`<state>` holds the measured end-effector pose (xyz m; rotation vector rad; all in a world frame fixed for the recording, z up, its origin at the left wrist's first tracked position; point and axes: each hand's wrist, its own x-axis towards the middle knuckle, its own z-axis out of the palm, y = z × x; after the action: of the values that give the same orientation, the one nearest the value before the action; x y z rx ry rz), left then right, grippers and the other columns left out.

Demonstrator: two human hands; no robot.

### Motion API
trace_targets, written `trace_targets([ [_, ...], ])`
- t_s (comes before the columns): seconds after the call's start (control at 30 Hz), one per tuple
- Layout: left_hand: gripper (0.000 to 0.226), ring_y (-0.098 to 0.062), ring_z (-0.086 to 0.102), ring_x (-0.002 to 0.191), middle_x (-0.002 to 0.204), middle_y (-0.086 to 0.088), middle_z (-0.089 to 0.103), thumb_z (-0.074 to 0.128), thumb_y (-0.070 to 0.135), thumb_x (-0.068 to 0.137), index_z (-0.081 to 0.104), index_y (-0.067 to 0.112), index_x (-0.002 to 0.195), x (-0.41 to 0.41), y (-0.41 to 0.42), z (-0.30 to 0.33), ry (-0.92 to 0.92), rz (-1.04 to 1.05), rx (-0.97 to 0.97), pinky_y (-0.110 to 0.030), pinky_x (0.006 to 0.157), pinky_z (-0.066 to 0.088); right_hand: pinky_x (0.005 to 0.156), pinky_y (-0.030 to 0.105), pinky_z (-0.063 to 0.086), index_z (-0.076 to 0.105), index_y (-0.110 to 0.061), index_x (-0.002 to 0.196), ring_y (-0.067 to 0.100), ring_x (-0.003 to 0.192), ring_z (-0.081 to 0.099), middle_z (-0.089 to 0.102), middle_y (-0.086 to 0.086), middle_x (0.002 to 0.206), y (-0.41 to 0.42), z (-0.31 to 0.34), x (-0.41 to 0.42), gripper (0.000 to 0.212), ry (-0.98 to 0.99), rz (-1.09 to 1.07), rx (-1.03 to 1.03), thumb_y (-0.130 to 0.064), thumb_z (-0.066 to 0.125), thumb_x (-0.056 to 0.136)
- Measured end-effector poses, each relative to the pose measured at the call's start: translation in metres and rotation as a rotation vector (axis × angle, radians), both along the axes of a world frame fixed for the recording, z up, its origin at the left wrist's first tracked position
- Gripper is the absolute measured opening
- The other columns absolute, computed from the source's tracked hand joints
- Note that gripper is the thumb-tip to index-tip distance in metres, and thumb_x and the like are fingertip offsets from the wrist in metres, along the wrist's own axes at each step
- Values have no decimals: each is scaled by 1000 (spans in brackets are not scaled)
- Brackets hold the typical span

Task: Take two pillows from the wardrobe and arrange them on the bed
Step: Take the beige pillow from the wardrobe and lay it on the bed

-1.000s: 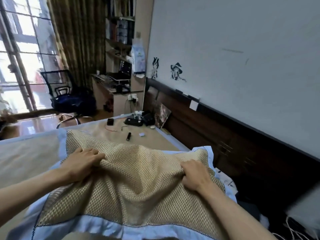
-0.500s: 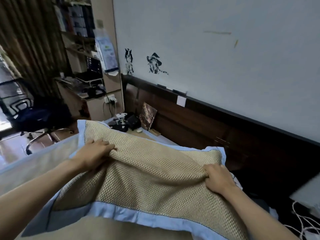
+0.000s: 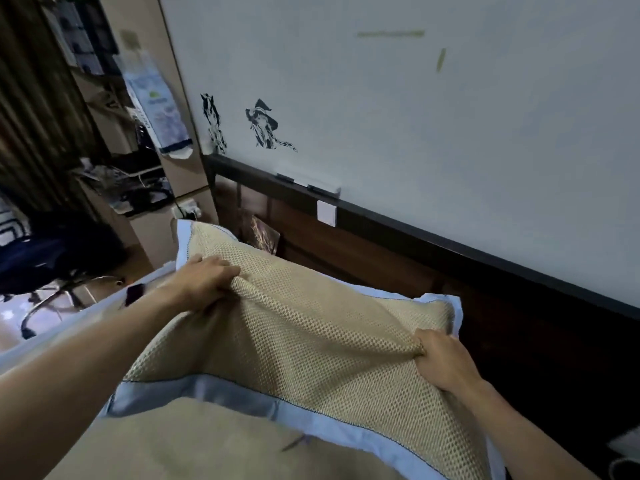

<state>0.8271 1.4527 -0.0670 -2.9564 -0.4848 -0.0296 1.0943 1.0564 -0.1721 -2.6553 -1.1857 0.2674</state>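
Observation:
A tan mesh pillow [image 3: 311, 344] with a pale blue border fills the middle of the view, held up over the bed [image 3: 194, 441]. My left hand [image 3: 207, 282] pinches a fold of the mesh near the pillow's far left corner. At the pillow's right edge my right hand [image 3: 441, 362] grips the bunched fabric. The pillow's far side lies close to the dark wooden headboard [image 3: 398, 258]. The bed's tan mat shows below the pillow's near border. No second pillow or wardrobe is visible.
A white wall [image 3: 415, 98] with two dark stickers rises behind the headboard. At left stand a desk with shelves [image 3: 138, 188], a dark office chair [image 3: 45, 265] and brown curtains. A small dark object [image 3: 134, 294] lies on the bed near my left wrist. White cables lie at the bottom right.
The pillow has been lifted and carried toward the headboard, with both hands keeping their grip. The view has swung right, so the window has left the frame.

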Motion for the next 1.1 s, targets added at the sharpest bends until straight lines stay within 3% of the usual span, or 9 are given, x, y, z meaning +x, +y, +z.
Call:
trace_targets([
  [0.1, 25, -19, 49, 111, 116, 6, 63, 61, 30, 82, 58, 33, 107, 38, 2, 11, 13, 1, 12, -41, 83, 32, 62, 38, 51, 37, -27, 63, 25, 75, 61, 59, -4, 73, 7, 5, 23, 21, 21, -14, 37, -15, 52, 73],
  [0.17, 29, -19, 48, 114, 120, 7, 63, 62, 27, 84, 59, 33, 112, 48, 7, 14, 26, 30, 24, -41, 86, 32, 56, 33, 39, 38, -24, 65, 26, 75, 60, 60, -2, 75, 16, 7, 27, 23, -25, -13, 62, -10, 53, 75],
  [0.37, 51, -18, 42, 128, 137, 7, 56, 67, 28, 85, 52, 33, 134, 32, 58, 8, 68, 160, -1, -42, 100, 33, 67, 31, 28, 30, -27, 64, 21, 72, 50, 48, -7, 71, 72, 13, 10, 37, -123, 70, 191, -3, 56, 73],
  [0.5, 52, -18, 45, 125, 134, 9, 59, 71, 36, 83, 54, 35, 132, 15, 103, -17, 78, 169, -47, -42, 97, 34, 67, 32, 30, 32, -26, 65, 25, 82, 61, 66, 0, 82, 118, -1, 10, 32, -89, 89, 160, -4, 54, 72],
  [0.6, 52, -18, 44, 128, 136, 8, 57, 70, 37, 84, 53, 32, 133, 15, 151, -51, 118, 148, -75, -41, 99, 32, 64, 31, 31, 31, -26, 63, 26, 80, 62, 67, 3, 82, 159, -29, 6, 32, -65, 74, 109, -7, 55, 72],
  [0.83, 48, -22, 42, 130, 143, -3, 50, 62, 40, 89, 48, 30, 134, 110, 263, -154, 261, -76, -161, -38, 104, 29, 79, 31, 44, 64, -17, 93, 24, 99, 60, 67, 5, 109, 225, -110, 1, 17, 92, -200, -76, -9, 52, 86],
  [0.9, 54, -21, 35, 137, 150, -1, 42, 58, 44, 91, 44, 27, 141, 141, 279, -188, 315, -140, -192, -38, 108, 26, 68, 29, 36, 53, -22, 74, 16, 83, 55, 67, 4, 96, 230, -129, 3, 23, 98, -270, -119, -5, 46, 88],
  [1.0, 60, -20, 30, 140, 151, 0, 39, 54, 53, 91, 42, 26, 143, 182, 297, -241, 348, -208, -246, -37, 110, 25, 59, 25, 29, 32, -26, 64, 11, 76, 48, 45, -8, 73, 241, -155, 16, 35, 91, -345, -150, -4, 42, 90],
  [1.1, 62, -24, 33, 140, 148, -5, 44, 57, 54, 89, 47, 21, 141, 215, 311, -298, 301, -240, -276, -42, 108, 28, 78, 29, 37, 32, -26, 62, 16, 88, 57, 35, -9, 70, 256, -185, 40, 38, 49, -396, -178, -7, 45, 92],
])
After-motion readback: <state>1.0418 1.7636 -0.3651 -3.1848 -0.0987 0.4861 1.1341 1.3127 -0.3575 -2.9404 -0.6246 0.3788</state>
